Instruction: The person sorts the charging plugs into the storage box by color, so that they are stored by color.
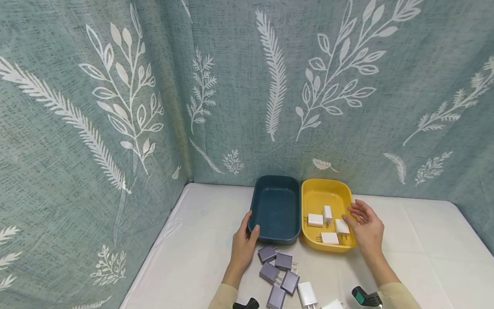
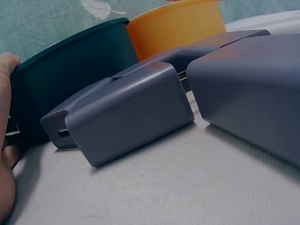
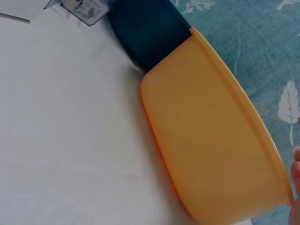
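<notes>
My left hand [image 1: 244, 244] rests at the front left corner of a dark teal plastic bin [image 1: 275, 234], thumb and fingers spread along its rim. No charger shows in this bin. Over the right rim of the yellow bin [image 1: 328, 186] hovers my right hand [image 1: 368, 229], fingers loosely bent and thumb reaching over the inside. Several white wall chargers [image 1: 315, 220] lie in the yellow bin, one white charger [image 1: 342, 226] close under that thumb. In the right wrist view only fingertips [image 3: 296, 161] show at the yellow rim.
Several purple-grey wall chargers [image 1: 283, 261] lie in a cluster before the teal bin, large in the left wrist view. Two white chargers [image 1: 307, 294] are at the table's front. The bins stand side by side on a white tablecloth [image 1: 208, 223], against a leaf-patterned curtain [image 1: 231, 86].
</notes>
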{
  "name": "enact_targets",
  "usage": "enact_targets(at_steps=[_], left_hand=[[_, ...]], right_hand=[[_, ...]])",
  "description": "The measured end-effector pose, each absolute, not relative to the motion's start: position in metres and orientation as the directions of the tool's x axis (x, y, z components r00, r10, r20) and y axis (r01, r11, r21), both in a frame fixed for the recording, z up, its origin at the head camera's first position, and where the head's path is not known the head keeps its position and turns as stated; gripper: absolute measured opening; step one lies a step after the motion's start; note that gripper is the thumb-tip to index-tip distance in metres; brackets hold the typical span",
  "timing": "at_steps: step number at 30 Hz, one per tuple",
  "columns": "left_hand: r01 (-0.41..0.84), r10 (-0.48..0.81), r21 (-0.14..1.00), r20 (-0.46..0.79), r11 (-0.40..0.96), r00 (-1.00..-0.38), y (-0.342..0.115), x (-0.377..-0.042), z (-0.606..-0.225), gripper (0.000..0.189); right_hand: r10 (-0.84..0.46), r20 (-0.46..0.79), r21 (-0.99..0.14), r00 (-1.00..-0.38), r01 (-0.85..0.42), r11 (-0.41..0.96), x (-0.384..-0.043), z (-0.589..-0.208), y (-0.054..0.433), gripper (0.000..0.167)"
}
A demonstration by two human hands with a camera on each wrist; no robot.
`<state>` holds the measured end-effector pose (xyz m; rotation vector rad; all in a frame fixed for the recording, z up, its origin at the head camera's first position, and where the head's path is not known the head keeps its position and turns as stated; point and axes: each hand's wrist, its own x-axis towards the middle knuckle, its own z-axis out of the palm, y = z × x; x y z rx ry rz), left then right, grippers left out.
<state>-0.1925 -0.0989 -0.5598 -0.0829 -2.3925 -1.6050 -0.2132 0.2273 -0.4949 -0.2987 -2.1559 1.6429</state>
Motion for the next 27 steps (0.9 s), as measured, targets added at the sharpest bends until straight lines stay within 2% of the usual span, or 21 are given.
enact_targets(at_steps=[8, 27], left_hand=[[0.196, -0.096, 0.901, 0.251, 0.387, -0.963, -0.099, -0.193, -0.561, 0.055], [0.201, -0.093, 0.900, 0.255, 0.387, -0.963, -0.100, -0.192, -0.562, 0.055]], right_hand=[[0.383, 0.185, -0.968, -0.905, -0.100, 0.230, -0.207, -0.498, 0.225, 0.057], [0.369, 0.208, -0.969, -0.906, -0.140, 0.202, -0.192, -0.500, 0.222, 0.056]])
